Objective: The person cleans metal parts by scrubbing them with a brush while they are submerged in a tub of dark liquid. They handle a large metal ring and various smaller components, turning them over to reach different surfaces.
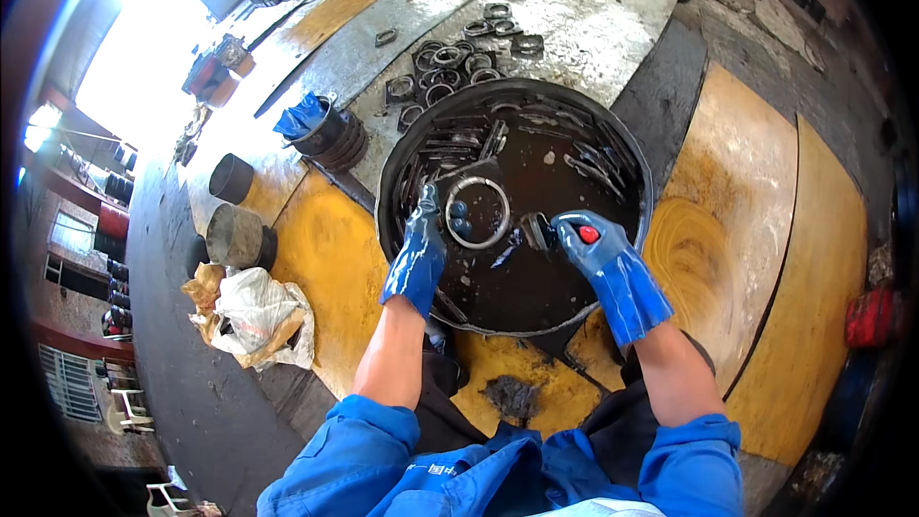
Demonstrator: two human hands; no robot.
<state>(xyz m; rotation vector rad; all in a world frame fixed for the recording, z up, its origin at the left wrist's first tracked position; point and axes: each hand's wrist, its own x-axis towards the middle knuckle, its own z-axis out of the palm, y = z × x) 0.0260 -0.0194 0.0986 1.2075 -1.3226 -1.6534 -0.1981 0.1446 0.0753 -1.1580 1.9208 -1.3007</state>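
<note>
Both my hands wear blue rubber gloves and work over a wide round tub [645, 168] of dark liquid. My left hand [419, 247] grips a dark metal part with a pale round ring [504, 199]; its fingertips show through the ring's opening. In my right hand [599, 254] is a brush [537, 232] with a red handle end, its head turned toward the ring and a short gap away from it. Dark flat metal pieces [598, 170] lean along the tub's inner wall. Whatever lies beneath the liquid is hidden.
Beyond the tub, several greasy ringed metal parts [448, 57] lie on the floor. To the left are a bucket with blue gloves [330, 134], dark cylindrical containers [235, 235] and a white plastic bag [257, 311]. Yellowish boards [718, 201] cover the floor at right.
</note>
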